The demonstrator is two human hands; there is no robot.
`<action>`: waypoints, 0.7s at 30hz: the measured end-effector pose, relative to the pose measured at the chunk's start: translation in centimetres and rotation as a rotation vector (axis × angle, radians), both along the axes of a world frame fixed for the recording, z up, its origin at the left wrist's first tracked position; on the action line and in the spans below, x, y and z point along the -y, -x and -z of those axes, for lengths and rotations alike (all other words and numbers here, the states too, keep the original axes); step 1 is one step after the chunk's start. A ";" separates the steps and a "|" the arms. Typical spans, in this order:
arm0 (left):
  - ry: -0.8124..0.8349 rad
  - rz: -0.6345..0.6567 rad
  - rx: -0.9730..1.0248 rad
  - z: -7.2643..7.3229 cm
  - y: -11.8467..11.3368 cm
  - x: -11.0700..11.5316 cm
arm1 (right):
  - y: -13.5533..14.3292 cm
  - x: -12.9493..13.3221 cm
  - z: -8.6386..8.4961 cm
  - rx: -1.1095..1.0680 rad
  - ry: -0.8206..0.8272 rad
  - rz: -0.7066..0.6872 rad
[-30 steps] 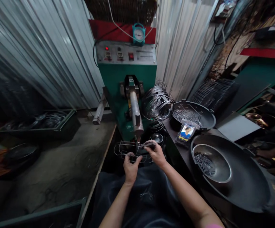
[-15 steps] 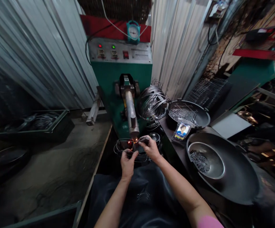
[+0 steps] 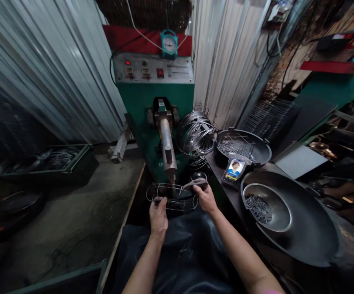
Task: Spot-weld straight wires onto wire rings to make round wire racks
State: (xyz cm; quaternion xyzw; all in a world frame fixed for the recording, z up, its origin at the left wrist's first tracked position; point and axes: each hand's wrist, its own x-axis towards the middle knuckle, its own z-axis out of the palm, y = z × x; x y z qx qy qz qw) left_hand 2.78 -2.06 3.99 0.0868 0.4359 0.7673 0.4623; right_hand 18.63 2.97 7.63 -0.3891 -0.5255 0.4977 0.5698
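My left hand (image 3: 159,216) is closed on the near side of an oval wire frame (image 3: 179,201), thumb on top. The frame is made of thin bent metal rods and sits under the welding machine's round metal arm (image 3: 167,147). At the arm's lower end is a narrow electrode tip (image 3: 172,179), just above the frame's far side. My right hand (image 3: 206,198) grips a flat grey hand tool (image 3: 196,183), perhaps pliers, at the frame's right end. Whether its fingers also touch the wire I cannot tell.
The green welding machine (image 3: 155,90) stands ahead with a clock (image 3: 168,43) on top. Wire rings (image 3: 197,132) hang at its right. Farther right are a black pan (image 3: 261,149) of wire pieces and a large pan (image 3: 311,228) holding a metal bowl (image 3: 282,212) of small parts.
The glow and sparks at the electrode tip have gone, and the green panel light is off. My right hand has moved right with the grey tool; my left hand has shifted slightly left.
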 end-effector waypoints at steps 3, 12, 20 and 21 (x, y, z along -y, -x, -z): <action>0.026 0.006 0.066 0.2 0.7 0.2 | 0.8 0.0 -1.1 0.107 -0.078 -0.062; 0.034 -0.017 0.035 -0.2 1.5 -0.9 | 2.9 -0.4 -3.2 0.255 -0.173 -0.088; 0.102 0.021 0.157 -0.4 1.5 -1.9 | 3.9 -1.4 -3.8 0.299 -0.182 -0.102; 0.109 0.043 0.152 -0.3 1.5 -1.9 | 3.9 -1.4 -3.9 0.297 -0.177 -0.108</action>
